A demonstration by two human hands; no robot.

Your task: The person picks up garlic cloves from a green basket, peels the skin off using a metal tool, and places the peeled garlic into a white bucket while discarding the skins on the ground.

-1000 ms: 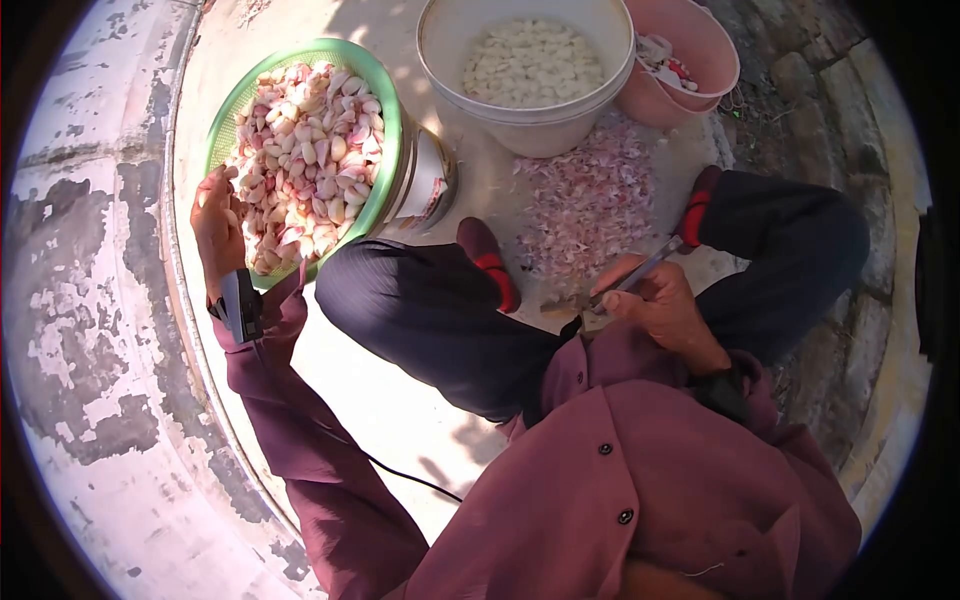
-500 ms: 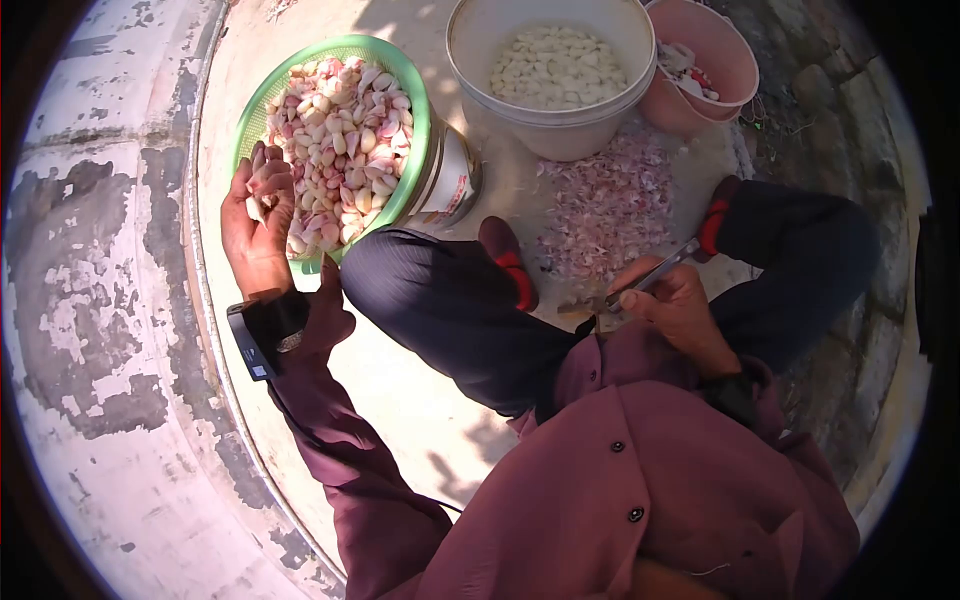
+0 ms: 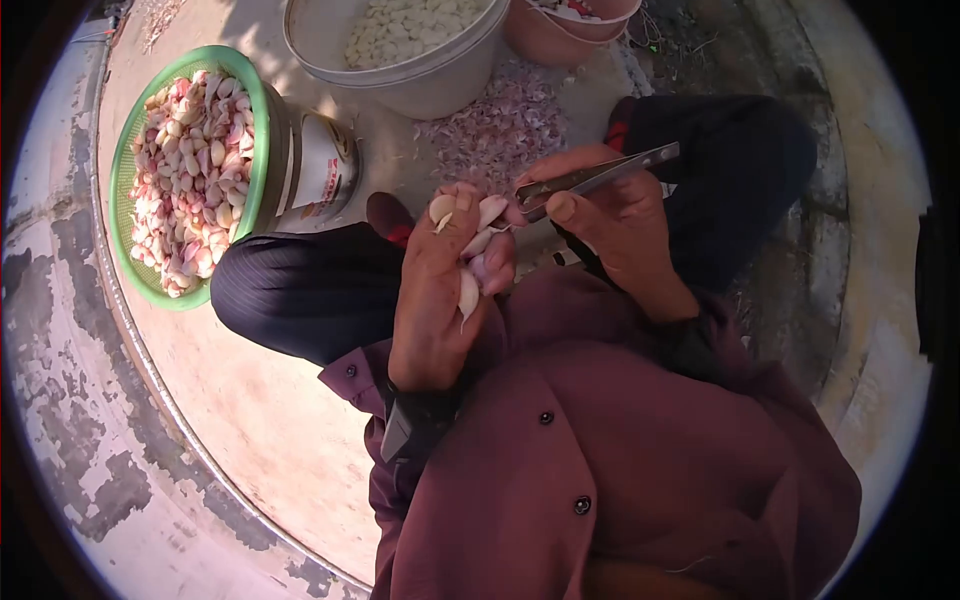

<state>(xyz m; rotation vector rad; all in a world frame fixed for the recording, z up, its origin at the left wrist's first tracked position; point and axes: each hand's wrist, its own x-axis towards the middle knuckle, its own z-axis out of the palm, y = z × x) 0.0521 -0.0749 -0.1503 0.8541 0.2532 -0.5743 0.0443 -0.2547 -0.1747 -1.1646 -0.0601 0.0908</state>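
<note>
Several garlic cloves (image 3: 468,293) lie in my left hand (image 3: 437,290), its fingers curled round them and the thumb pressing a pale clove (image 3: 441,210) at the top. Close beside it, my right hand (image 3: 625,225) grips a narrow metal tool (image 3: 600,178) with two flat arms, like large tweezers. The tool's near end points toward the cloves, right by my left fingertips. Both hands are in front of my chest, above my lap.
A green basket (image 3: 262,150) of unpeeled cloves rests on a printed bucket (image 3: 325,165) at the left. Ahead stands a large white bucket (image 3: 440,85) holding peeled cloves, with a pink bucket (image 3: 570,38) beside it. Loose garlic skins (image 3: 505,125) cover the ground between my feet.
My left hand has come from the green basket to my lap with garlic cloves in it. My right hand has raised the metal tool beside it. The camera view has shifted right.
</note>
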